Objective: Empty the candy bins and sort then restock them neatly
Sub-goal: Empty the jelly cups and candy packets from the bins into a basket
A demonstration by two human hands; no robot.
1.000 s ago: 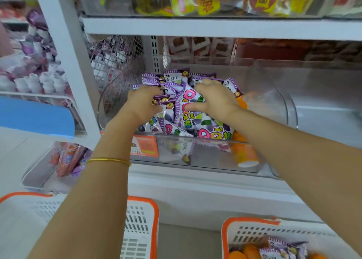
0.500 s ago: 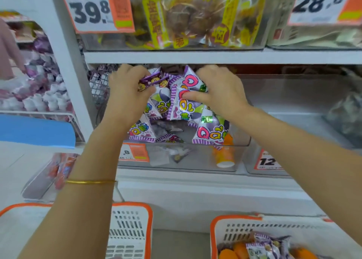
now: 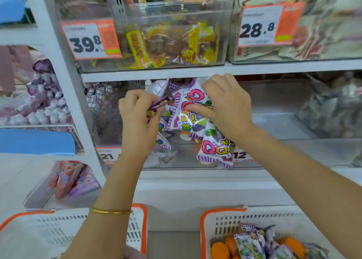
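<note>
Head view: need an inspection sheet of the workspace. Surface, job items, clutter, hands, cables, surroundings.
Surface: white shelf ledge runs under the clear bin.
Job's things: purple candy packets bunched between both hands over the clear bin; a few loose pieces lie inside it.
Clutter: right basket holds orange pieces and purple packets; left basket contents unclear.
Hands: left hand grips packets, fingers curled; right hand pinches packets between thumb and fingers.
Cables: nothing seen.
Surroundings: upper shelf bins of bagged snacks with a 39.8 tag and a 28.8 tag; neighbouring bins blurred.
</note>
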